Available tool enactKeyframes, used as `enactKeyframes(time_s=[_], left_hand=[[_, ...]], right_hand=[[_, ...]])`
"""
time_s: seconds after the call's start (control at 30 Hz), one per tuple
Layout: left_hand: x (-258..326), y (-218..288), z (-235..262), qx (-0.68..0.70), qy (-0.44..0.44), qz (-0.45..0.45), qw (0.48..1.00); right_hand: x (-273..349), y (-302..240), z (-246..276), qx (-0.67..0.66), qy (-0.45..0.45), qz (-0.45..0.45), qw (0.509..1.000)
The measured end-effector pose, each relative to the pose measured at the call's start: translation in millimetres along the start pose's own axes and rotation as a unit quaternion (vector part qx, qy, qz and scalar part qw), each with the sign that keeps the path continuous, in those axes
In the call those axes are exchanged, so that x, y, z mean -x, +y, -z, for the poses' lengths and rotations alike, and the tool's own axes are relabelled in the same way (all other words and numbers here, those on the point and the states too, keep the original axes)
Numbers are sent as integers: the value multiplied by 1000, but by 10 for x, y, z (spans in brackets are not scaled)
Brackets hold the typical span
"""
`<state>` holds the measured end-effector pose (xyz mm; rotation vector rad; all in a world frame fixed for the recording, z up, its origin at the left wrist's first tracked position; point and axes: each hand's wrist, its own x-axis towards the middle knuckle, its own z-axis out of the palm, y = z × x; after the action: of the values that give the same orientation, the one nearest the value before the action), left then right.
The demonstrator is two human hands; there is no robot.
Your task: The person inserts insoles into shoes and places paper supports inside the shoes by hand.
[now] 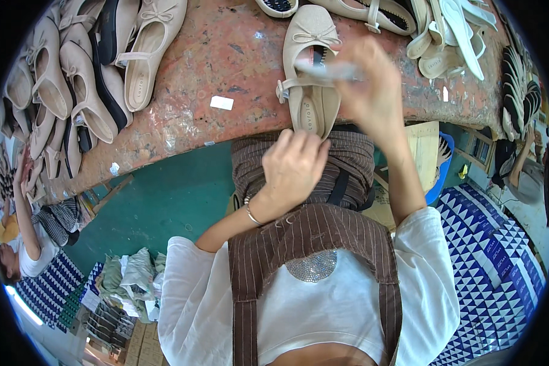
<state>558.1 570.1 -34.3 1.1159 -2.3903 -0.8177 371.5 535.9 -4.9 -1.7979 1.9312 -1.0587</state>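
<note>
A beige flat shoe (308, 36) with a bow and an ankle strap lies sole down on the worktable, its toe pointing away from me and its heel at the near edge. My left hand (291, 168) is at the heel, its fingers curled over the rear rim. Above the shoe's right side, my right hand (372, 82) is closed on a slim pale thing (326, 71), smeared by motion, that reaches over the shoe's opening near the strap. Its kind cannot be made out. Some pinkish lining shows inside the shoe's opening.
The worn red worktable (226, 67) carries several beige shoes (90, 82) at left and white sandals (460, 36) at right. A small white label (221, 102) lies left of my shoe. Blue-and-white patterned boxes (482, 262) stand at right. Another person (27, 256) is at far left.
</note>
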Motion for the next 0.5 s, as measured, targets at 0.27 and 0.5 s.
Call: enactKeyframes(time_s=[0.27,0.5], left_hand=[[99,-23,-419,-158,-97,-45,982],[67,-50,-444,-188,-130,-38,973]], right_hand=[[555,1,-493,185,-76,27,979],[78,248,-674,198,-34,30,979]])
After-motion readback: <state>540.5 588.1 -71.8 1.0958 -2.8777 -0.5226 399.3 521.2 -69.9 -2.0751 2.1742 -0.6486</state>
